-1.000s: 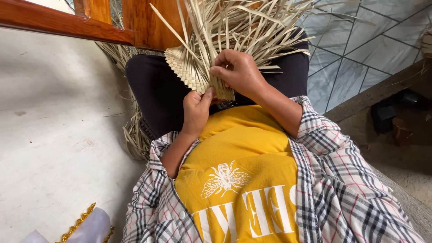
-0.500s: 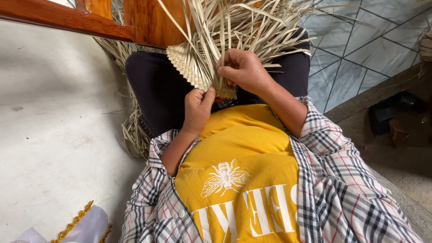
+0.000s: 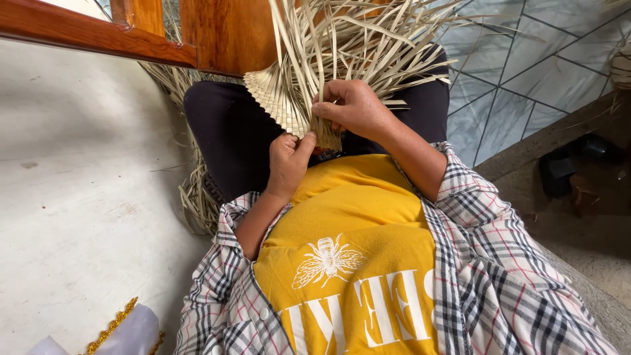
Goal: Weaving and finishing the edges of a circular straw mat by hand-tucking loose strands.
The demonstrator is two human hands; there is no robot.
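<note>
Our hands hold a woven mat point(image 3: 279, 105) on our lap. Left hand point(image 3: 287, 161) pinches its bottom edge. Right hand point(image 3: 351, 108) grips the loose strips point(image 3: 342, 39).

Pale tan woven straw piece point(image 3: 282, 105) between hands; yellow shirt point(image 3: 348, 223) below them, plaid overshirt point(image 3: 499, 276), reddish-brown wood point(image 3: 223, 33) above.

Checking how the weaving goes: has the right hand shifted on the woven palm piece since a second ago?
No. The right hand keeps pinching the strips at the same spot above the woven piece, just right of the wooden post.
</note>
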